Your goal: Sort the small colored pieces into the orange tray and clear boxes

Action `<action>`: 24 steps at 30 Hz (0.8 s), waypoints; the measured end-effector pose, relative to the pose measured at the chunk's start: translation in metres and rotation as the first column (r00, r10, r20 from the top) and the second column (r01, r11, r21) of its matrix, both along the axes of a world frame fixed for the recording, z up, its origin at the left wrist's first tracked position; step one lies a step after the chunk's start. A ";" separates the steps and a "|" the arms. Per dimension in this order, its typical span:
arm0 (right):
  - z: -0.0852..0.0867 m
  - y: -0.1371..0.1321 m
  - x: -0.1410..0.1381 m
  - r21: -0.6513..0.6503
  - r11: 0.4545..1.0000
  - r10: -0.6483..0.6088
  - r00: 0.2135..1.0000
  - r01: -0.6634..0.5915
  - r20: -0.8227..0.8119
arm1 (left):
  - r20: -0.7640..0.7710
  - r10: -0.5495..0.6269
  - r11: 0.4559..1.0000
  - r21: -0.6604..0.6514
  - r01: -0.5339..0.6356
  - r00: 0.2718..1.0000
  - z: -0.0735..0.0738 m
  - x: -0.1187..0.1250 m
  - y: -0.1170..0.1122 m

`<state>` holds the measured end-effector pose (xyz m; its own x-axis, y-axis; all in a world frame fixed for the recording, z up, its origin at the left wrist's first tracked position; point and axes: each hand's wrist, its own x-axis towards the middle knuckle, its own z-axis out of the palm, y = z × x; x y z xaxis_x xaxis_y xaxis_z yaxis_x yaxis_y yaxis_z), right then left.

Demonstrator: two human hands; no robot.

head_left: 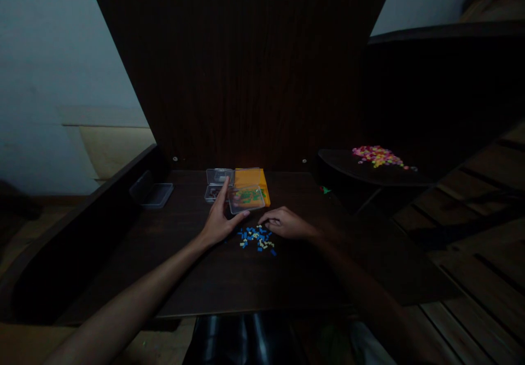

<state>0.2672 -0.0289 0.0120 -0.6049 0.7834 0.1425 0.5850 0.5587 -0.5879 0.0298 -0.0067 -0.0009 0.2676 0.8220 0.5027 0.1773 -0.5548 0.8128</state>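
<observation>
My left hand (pixel 216 220) grips the left and near edges of a clear plastic box (pixel 247 207), its thumb along the near side. Behind the box lies an orange-yellow tray (pixel 250 176), with small green pieces (pixel 251 195) showing through the clear plastic. A loose pile of small blue and pale yellow toy bricks (pixel 256 236) is spread on the dark wooden table just in front. At the pile's right edge my right hand (pixel 287 223) is closed, fingertips pinched low over the bricks; whatever they hold is too small to make out.
Left of the tray stands an open clear case (pixel 213 193) with dark bits inside. Another open clear case (pixel 158 194) sits farther left. Colourful small pieces (pixel 379 156) are heaped on the raised shelf (pixel 340 160) at right, with a green piece (pixel 325 190) below it.
</observation>
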 end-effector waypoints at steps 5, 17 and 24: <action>-0.002 0.000 -0.003 0.026 0.998 0.064 0.996 -0.063 -0.054 | -0.014 0.026 0.999 0.040 -0.025 1.000 -0.003 0.000 0.002; -0.003 0.003 0.002 0.018 0.999 0.037 0.999 -0.036 -0.033 | -0.017 0.035 0.997 0.066 -0.034 0.999 0.001 0.000 0.001; -0.003 0.004 0.005 0.011 0.996 0.086 0.996 -0.086 -0.020 | -0.078 0.060 0.995 0.083 -0.053 0.995 0.002 0.001 -0.001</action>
